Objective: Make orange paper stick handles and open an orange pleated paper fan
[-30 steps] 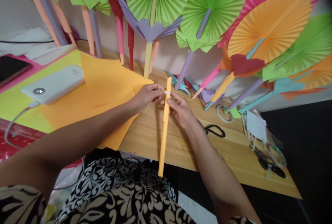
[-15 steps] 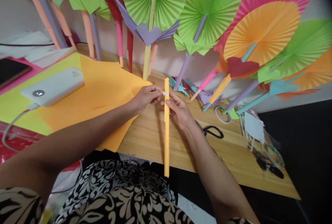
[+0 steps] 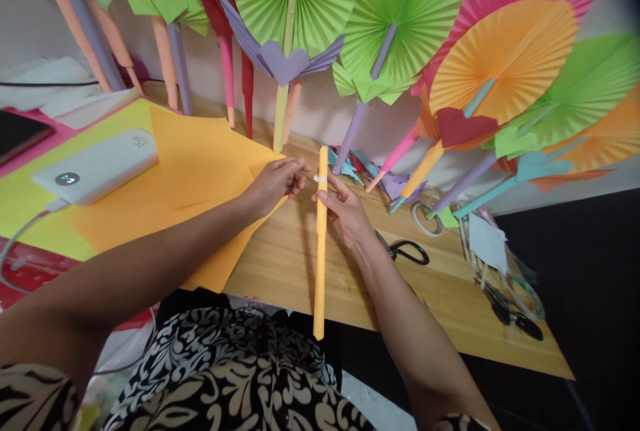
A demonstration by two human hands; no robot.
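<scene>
Roll (image 3: pixel 319 251) of orange paper is standing nearly upright in front of me, its long axis running from my lap up toward the fans (image 3: pixel 400 11). My right hand (image 3: pixel 345 214) is gripping it just below the top, fingers (image 3: pixel 325 196) clamped on it beside a white strip of tape (image 3: pixel 321 179). My left hand (image 3: pixel 275 181) is hovering just left of the tape, fingertips pinched together and reaching toward it, forearm crossing the orange sheets (image 3: pixel 200 171) on the worktop (image 3: pixel 300 264). Scissors (image 3: pixel 407 252) are lying behind my right wrist.
</scene>
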